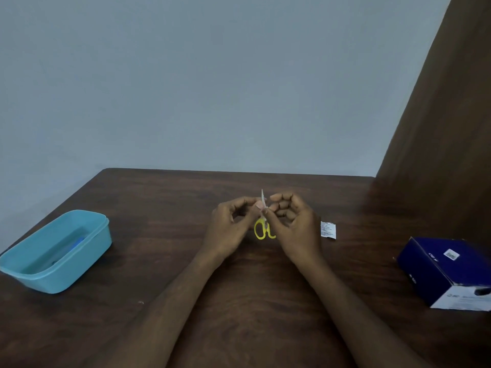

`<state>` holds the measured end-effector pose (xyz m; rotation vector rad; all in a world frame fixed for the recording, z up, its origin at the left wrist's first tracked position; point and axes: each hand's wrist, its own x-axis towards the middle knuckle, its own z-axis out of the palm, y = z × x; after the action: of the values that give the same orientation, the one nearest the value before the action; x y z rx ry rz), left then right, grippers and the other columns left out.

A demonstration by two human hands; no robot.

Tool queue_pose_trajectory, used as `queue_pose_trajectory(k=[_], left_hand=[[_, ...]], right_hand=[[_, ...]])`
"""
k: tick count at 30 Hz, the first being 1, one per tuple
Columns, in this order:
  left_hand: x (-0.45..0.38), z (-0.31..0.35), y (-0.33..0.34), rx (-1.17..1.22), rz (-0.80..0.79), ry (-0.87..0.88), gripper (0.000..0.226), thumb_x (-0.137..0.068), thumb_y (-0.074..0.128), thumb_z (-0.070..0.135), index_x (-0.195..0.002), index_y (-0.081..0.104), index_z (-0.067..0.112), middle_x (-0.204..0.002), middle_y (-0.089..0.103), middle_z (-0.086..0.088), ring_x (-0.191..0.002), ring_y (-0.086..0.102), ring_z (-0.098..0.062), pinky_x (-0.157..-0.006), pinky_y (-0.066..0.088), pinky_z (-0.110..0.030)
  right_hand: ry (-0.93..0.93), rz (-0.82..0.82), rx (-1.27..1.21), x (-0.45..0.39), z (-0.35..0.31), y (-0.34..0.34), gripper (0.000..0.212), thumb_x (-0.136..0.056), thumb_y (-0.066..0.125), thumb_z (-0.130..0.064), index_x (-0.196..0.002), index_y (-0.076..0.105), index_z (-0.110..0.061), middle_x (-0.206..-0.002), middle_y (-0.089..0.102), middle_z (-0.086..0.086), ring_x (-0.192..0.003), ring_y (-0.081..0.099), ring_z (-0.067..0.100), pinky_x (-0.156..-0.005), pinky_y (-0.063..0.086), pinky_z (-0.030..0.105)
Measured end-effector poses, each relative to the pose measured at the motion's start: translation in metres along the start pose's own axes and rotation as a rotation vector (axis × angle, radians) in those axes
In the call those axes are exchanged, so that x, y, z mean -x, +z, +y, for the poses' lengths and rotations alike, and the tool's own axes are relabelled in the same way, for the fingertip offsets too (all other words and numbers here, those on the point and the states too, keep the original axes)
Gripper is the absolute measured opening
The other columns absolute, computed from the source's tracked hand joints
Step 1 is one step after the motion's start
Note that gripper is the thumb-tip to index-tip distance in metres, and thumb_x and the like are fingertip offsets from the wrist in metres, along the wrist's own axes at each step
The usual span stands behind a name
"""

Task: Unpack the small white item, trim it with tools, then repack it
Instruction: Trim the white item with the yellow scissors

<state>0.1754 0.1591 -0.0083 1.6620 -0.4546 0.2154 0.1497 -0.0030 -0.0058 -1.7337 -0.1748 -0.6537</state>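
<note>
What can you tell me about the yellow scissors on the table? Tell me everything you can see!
The yellow scissors are small, with two bright yellow loop handles that look like plastic. They lie on the dark wooden table, handles toward the person. Both hands are above them, the left hand and right hand, hiding the blades, so I cannot tell whether they are open or closed. Neither hand seems to hold them.

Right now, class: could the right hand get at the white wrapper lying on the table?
Probably yes. The white wrapper lies flat just beside the right hand with bare table around it, but that hand is pinching the small white item and would have to release it first.
</note>
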Motion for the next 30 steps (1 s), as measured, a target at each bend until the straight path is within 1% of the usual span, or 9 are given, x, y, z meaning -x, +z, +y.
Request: queue_pose_trajectory(k=[2,4,8,11,15,19,24,27,30], left_hand=[[0.002,0.004,0.002,-0.064,-0.104,-0.001,0.021,-0.097,0.080,0.029,-0.117,0.081,0.022,-0.101,0.083,0.003,-0.097,0.080,-0.014,-0.088,0.063,-0.030],[0.003,0.005,0.003,-0.083,-0.175,-0.034,0.027,-0.092,0.085,0.025,-0.118,0.080,0.018,-0.097,0.083,0.000,-0.090,0.081,-0.023,-0.085,0.066,-0.035],[0.002,0.002,0.002,-0.041,-0.112,-0.078,0.014,-0.093,0.084,0.019,-0.106,0.081,0.013,-0.082,0.081,-0.009,-0.073,0.078,-0.021,-0.075,0.066,-0.035],[0.002,0.002,0.002,-0.117,-0.099,-0.082,0.006,-0.095,0.081,0.018,-0.101,0.081,0.016,-0.080,0.080,-0.006,-0.063,0.073,-0.016,-0.068,0.061,-0.026],[0.000,0.003,0.003,-0.191,-0.084,-0.088,0.004,-0.098,0.078,0.019,-0.100,0.080,0.021,-0.085,0.081,-0.001,-0.066,0.076,-0.020,-0.070,0.060,-0.025],[-0.001,-0.002,0.000,-0.221,-0.091,-0.074,0.012,-0.102,0.070,0.018,-0.096,0.078,0.024,-0.086,0.081,0.004,-0.068,0.075,-0.025,-0.074,0.063,-0.038],[0.000,0.000,0.002,-0.146,-0.087,-0.099,0.018,-0.105,0.062,0.005,-0.100,0.076,0.014,-0.080,0.079,0.003,-0.066,0.072,-0.012,-0.063,0.060,-0.028],[-0.002,-0.005,0.001,-0.203,-0.094,-0.094,0.021,-0.103,0.062,0.011,-0.097,0.075,0.025,-0.078,0.077,-0.005,-0.062,0.067,-0.022,-0.062,0.057,-0.036],[-0.002,-0.004,0.001,-0.207,-0.087,-0.112,0.019,-0.101,0.063,0.015,-0.094,0.074,0.028,-0.066,0.068,0.000,-0.052,0.057,-0.012,-0.059,0.047,-0.029]], right_hand=[[0.076,0.054,-0.120,-0.003,-0.001,-0.002,0.027,-0.088,0.082,-0.002,-0.102,0.067,-0.019,-0.080,0.073,-0.004,-0.075,0.074,0.009,-0.065,0.057,0.024],[0.110,0.077,-0.179,-0.003,-0.002,-0.003,0.026,-0.088,0.081,0.001,-0.101,0.067,-0.017,-0.079,0.075,-0.002,-0.075,0.075,0.010,-0.063,0.058,0.024],[0.066,0.216,-0.127,-0.004,0.001,-0.002,0.022,-0.089,0.081,0.000,-0.097,0.070,-0.018,-0.085,0.075,-0.002,-0.080,0.075,0.009,-0.078,0.060,0.031],[0.076,0.282,-0.219,-0.009,0.001,-0.008,0.020,-0.096,0.072,0.000,-0.100,0.068,-0.019,-0.098,0.072,0.018,-0.081,0.078,0.019,-0.077,0.065,0.040],[0.126,0.266,-0.206,-0.011,0.004,-0.007,0.017,-0.098,0.067,0.002,-0.102,0.069,-0.015,-0.092,0.072,0.010,-0.077,0.081,0.023,-0.075,0.064,0.035],[0.183,0.241,-0.196,-0.010,0.010,-0.007,0.019,-0.094,0.071,0.004,-0.105,0.072,-0.011,-0.080,0.077,-0.008,-0.083,0.081,0.022,-0.078,0.063,0.030],[0.186,0.212,-0.121,-0.012,0.016,-0.007,0.019,-0.089,0.080,-0.003,-0.102,0.075,-0.016,-0.096,0.081,0.002,-0.092,0.079,0.018,-0.087,0.064,0.033],[0.196,0.147,-0.077,-0.011,0.018,-0.004,0.021,-0.087,0.083,-0.005,-0.098,0.077,-0.021,-0.092,0.081,0.001,-0.088,0.078,0.016,-0.083,0.063,0.030],[0.232,0.138,-0.137,-0.011,0.017,-0.004,0.019,-0.089,0.081,-0.003,-0.098,0.078,-0.019,-0.090,0.082,0.004,-0.081,0.078,0.018,-0.075,0.062,0.029]])
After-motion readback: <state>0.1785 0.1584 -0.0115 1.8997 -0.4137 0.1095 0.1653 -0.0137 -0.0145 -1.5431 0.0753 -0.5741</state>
